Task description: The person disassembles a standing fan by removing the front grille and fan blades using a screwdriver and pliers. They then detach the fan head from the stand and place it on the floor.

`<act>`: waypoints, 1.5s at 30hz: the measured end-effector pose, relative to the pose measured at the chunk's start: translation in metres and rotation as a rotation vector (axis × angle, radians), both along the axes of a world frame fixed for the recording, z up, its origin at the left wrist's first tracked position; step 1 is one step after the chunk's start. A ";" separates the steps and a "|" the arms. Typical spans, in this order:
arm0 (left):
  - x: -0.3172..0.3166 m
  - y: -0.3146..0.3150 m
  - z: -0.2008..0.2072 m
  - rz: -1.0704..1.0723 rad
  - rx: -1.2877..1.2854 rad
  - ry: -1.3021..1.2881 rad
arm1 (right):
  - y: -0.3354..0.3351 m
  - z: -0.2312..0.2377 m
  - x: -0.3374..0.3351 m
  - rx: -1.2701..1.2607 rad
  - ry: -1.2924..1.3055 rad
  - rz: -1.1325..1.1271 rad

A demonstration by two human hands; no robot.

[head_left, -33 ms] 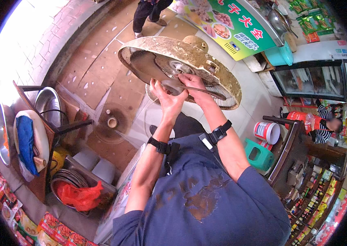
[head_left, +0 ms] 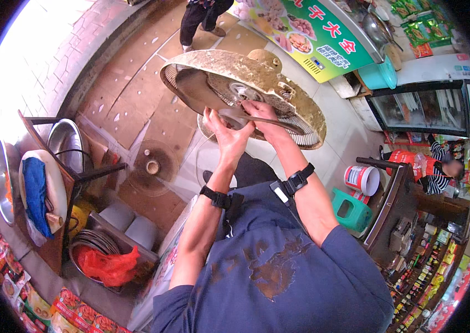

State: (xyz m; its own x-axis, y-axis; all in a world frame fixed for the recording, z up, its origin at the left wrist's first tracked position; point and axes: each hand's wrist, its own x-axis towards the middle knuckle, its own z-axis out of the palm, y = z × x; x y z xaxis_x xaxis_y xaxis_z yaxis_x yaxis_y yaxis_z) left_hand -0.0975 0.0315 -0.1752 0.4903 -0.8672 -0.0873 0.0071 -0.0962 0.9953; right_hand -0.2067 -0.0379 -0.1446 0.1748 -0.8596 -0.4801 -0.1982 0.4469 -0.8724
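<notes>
I hold a dusty electric fan head (head_left: 301,105) up in front of me, its open side tilted toward me and its rear wire guard showing behind. My left hand (head_left: 225,132) grips the grey fan blade (head_left: 197,89) from below, close to the round hub (head_left: 243,91). My right hand (head_left: 265,121) clasps the same blade part right beside it, fingers curled over a blade. Both wrists carry black bands. The fan's motor housing (head_left: 263,56) sticks out at the back.
A round wire fan guard (head_left: 152,166) lies on the tiled floor below. Metal bowls (head_left: 66,141) and a red bag (head_left: 107,263) are at left. A green stool (head_left: 351,208), a bucket (head_left: 361,178) and a glass cabinet (head_left: 418,111) stand at right. One person (head_left: 201,16) stands beyond, another (head_left: 440,166) sits.
</notes>
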 end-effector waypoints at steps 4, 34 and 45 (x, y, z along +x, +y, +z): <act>-0.001 -0.002 -0.011 -0.014 -0.074 0.158 | 0.002 0.005 -0.005 0.069 -0.150 0.004; 0.004 0.004 0.022 -0.071 -0.150 0.420 | -0.008 -0.018 0.011 0.158 -0.301 -0.300; 0.004 0.009 -0.002 -0.053 -0.075 0.394 | 0.010 0.025 0.023 0.191 -0.487 -0.347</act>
State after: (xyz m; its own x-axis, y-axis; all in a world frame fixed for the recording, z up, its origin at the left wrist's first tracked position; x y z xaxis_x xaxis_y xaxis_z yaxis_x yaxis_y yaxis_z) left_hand -0.0930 0.0408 -0.1773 0.3864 -0.9013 -0.1956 0.3865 -0.0343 0.9217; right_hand -0.1837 -0.0282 -0.1193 0.1385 -0.8127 -0.5661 0.3862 0.5706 -0.7247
